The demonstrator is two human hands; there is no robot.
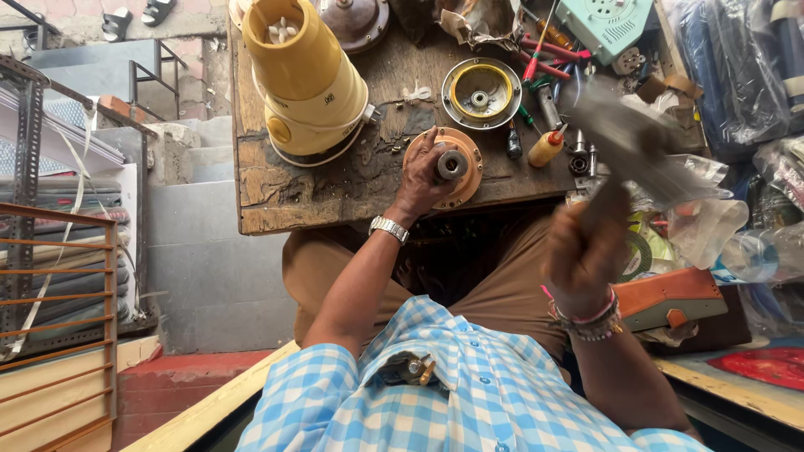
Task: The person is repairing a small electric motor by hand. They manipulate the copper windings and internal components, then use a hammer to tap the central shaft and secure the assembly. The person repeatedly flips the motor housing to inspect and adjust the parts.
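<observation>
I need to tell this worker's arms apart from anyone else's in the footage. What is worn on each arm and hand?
Both forearms are bare below short blue-and-white checked sleeves. The left hand has a silver metal wristwatch at its wrist. The right hand has beaded bracelets and pink thread at its wrist. No gloves.

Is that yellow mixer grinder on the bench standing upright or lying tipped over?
Upright. The yellow mixer grinder stands on its base on the wooden bench, and its jar's open mouth faces up, with the blades visible inside.

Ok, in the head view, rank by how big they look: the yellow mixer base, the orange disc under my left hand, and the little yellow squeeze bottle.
1. yellow mixer base, clearly largest
2. orange disc, partly covered by the left hand
3. yellow squeeze bottle, smallest

All lie on the same bench, so nearness hardly skews this.
</observation>
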